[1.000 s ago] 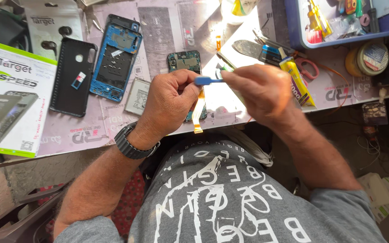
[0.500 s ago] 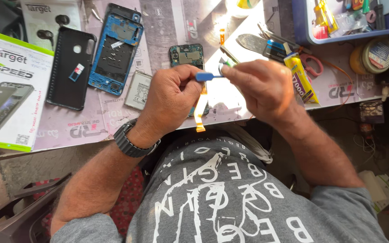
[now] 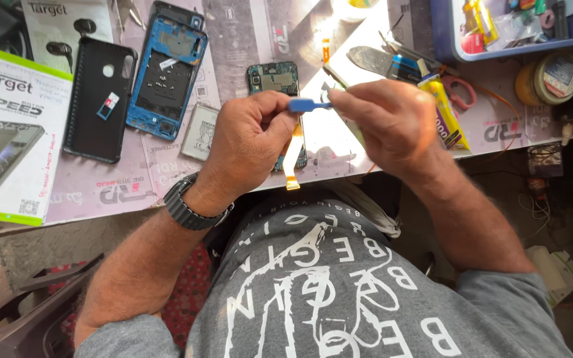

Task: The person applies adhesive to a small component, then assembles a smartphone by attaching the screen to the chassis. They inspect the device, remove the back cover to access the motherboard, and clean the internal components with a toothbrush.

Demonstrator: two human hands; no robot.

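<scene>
My left hand (image 3: 250,136) and my right hand (image 3: 386,122) meet above the front edge of the workbench. Between them is a small blue plastic tool (image 3: 306,105): the left fist grips one end and the right fingertips pinch the other. An orange flex cable (image 3: 293,158) hangs down from under my left hand. Just behind the hands a dark green phone circuit board (image 3: 273,78) lies on the mat, its lower part hidden by my left hand. A black watch sits on my left wrist.
On the left lie a blue phone frame (image 3: 167,73), a black back cover (image 3: 99,99), a silver battery (image 3: 200,131) and a white-and-green box (image 3: 8,132). On the right are a yellow glue tube (image 3: 444,113), a metal spatula (image 3: 373,59), a tape roll (image 3: 548,76) and a blue tray (image 3: 442,33).
Both hands have stayed together on the blue tool, drifting slightly to the right over the circuit board. The orange cable still hangs below.
</scene>
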